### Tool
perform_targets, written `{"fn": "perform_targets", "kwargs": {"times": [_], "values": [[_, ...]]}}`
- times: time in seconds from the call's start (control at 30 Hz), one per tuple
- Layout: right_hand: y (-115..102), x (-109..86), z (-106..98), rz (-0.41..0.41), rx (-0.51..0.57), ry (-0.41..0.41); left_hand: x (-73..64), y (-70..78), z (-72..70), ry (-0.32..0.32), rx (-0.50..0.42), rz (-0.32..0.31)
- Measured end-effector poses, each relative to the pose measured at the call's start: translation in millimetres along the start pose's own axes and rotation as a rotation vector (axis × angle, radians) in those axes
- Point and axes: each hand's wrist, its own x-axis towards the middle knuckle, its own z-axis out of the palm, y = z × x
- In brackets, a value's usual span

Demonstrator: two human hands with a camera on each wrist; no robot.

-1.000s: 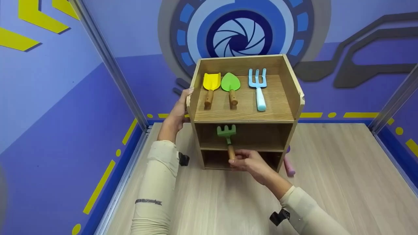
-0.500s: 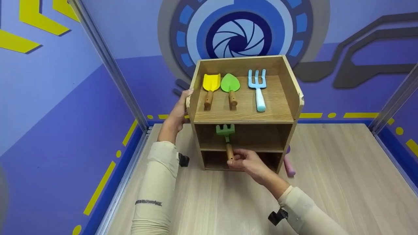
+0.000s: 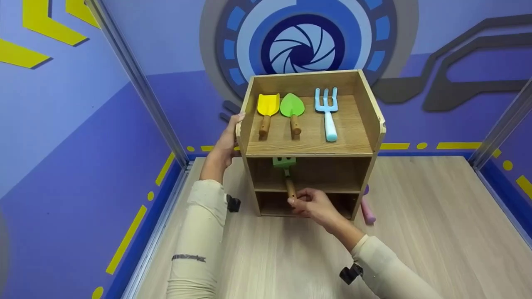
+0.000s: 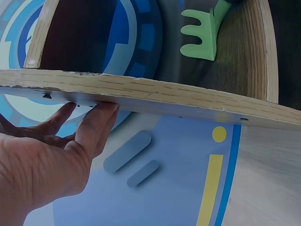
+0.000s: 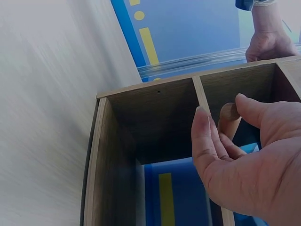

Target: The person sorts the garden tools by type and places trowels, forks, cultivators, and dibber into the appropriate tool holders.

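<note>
My right hand (image 3: 318,207) pinches the wooden handle of a green three-pronged hand rake (image 3: 289,185) between thumb and fingers. The rake's head is inside the middle compartment of a small wooden shelf unit (image 3: 307,148), its tine tips hidden under the top board. In the left wrist view the rake's green tines (image 4: 209,35) show within that compartment; the right wrist view shows the handle end (image 5: 229,123) by the thumb. My left hand (image 3: 225,143) touches the unit's left side panel. Its extended fingers (image 4: 91,127) press on the panel's outer face in the left wrist view.
On the top shelf lie a yellow shovel (image 3: 268,104), a light green trowel (image 3: 292,106) and a blue fork (image 3: 330,124). A pink-handled tool (image 3: 367,211) lies on the table right of the unit, partly hidden. Blue panel walls (image 3: 174,95) stand behind and at the sides.
My right hand has pushed the rake further into the middle compartment, so the tine tips are now under the top board. The left hand has stayed at the side panel.
</note>
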Motion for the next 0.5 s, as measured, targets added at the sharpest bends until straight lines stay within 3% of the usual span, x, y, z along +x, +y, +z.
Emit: {"fn": "perform_targets", "kwargs": {"times": [0.2, 0.5], "values": [[1.8, 1.3, -1.5, -0.022, -0.064, 0.003, -1.2, -0.1, -0.4, 0.006, 0.016, -0.004], [5.5, 10.1, 1.7, -0.007, -0.094, 0.076, -0.7, 1.1, -0.9, 0.011, 0.007, -0.022]]}}
